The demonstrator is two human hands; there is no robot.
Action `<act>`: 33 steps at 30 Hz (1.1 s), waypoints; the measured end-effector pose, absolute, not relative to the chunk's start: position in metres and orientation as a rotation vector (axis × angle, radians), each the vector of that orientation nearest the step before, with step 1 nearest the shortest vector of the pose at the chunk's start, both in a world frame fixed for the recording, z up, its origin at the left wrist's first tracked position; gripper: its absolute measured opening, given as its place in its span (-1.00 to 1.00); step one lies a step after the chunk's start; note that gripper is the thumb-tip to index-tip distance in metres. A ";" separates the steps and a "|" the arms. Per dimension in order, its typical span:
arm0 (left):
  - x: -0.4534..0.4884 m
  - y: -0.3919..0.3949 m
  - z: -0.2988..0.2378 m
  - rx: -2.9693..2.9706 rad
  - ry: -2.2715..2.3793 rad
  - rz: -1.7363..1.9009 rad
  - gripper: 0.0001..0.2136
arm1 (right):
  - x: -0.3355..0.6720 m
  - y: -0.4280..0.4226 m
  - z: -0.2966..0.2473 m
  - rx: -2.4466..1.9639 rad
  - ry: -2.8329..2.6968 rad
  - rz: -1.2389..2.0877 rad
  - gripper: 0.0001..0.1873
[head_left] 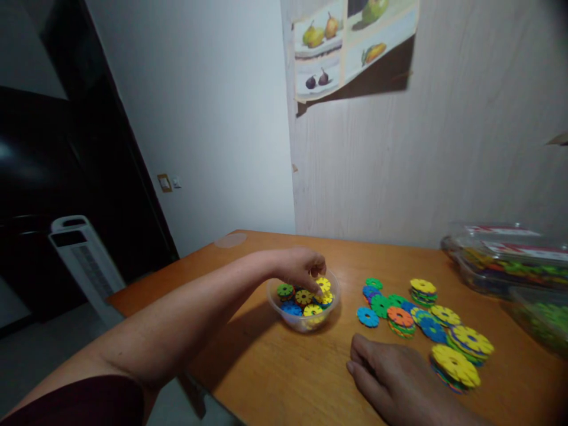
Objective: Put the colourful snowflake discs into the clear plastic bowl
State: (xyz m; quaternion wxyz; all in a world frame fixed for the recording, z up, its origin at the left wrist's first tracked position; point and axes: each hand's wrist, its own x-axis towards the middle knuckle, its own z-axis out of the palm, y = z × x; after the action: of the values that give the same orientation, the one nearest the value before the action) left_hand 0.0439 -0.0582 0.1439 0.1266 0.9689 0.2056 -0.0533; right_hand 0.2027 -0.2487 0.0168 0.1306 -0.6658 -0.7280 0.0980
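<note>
My left hand [299, 266] reaches over a clear plastic bowl [303, 324], its fingers curled and the thumb pointing down. Thumb and fingers close at a yellow flower-shaped disc [324, 285] on the bowl's right side; part of the grip is hidden. More notched discs in yellow, green and blue, such as a blue disc [291, 308], fill the bowl. Resting on the table, my right hand [390, 378] has its fingers curled in, with nothing visible in them. Beyond it lie loose discs, including a light-blue disc [368, 317], and several stacks, one topped by an orange disc [400, 316].
Clear lidded boxes [510, 254] of colourful pieces stand at the right back of the wooden table [266, 378]. In front of them is a tub of green pieces [544, 316]. A round translucent lid [230, 240] lies at the far left corner. A wall rises behind.
</note>
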 end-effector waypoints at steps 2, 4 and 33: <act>0.042 -0.057 0.138 2.804 0.615 -0.096 -0.59 | 0.204 -0.249 0.015 -1.920 -2.107 0.304 -0.78; 0.038 -0.055 0.134 2.787 0.647 -0.016 -0.65 | 0.206 -0.249 0.013 -1.912 -2.094 0.311 -0.78; -0.033 -0.031 0.045 1.947 1.161 1.637 -0.74 | 0.217 -0.252 0.042 -2.267 -1.828 -0.259 -0.67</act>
State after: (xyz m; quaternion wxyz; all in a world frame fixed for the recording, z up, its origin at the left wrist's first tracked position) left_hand -0.0334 -0.0315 0.0450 0.1719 0.6859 0.4091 0.5767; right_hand 0.2167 -0.2517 0.0423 0.1087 -0.7708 -0.6216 -0.0879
